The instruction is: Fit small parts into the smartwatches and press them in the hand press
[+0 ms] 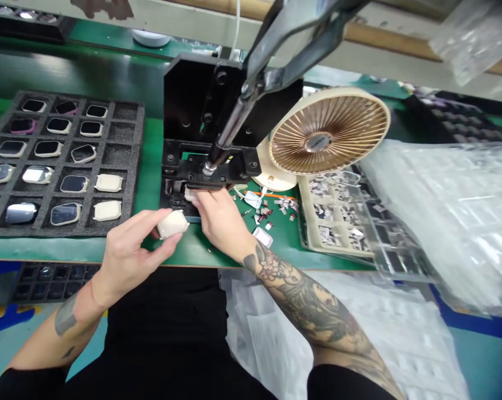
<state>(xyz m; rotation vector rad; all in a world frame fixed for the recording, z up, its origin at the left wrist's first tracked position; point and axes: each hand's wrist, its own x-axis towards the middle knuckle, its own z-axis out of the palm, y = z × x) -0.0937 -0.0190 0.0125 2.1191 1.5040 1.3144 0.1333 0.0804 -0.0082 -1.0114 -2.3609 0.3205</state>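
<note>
I see cream watch case [172, 224] tilted in left hand [135, 250]; small pale bit [189, 194] under right hand [221, 222].

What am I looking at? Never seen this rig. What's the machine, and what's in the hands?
This is one picture from a camera worn on the person's head, looking down at their hands at a workbench.

The tall black machine is a hand press, worked by a long metal lever. The person's left hand pinches a cream watch case. The right hand reaches in at the base of the press, and what its fingertips touch is hard to make out.

A green mat covers the bench. Left of the press, a black foam tray holds rows of watch bodies. To the right are a desk fan, a cream compartment tray of small pieces, and clear plastic bags.
</note>
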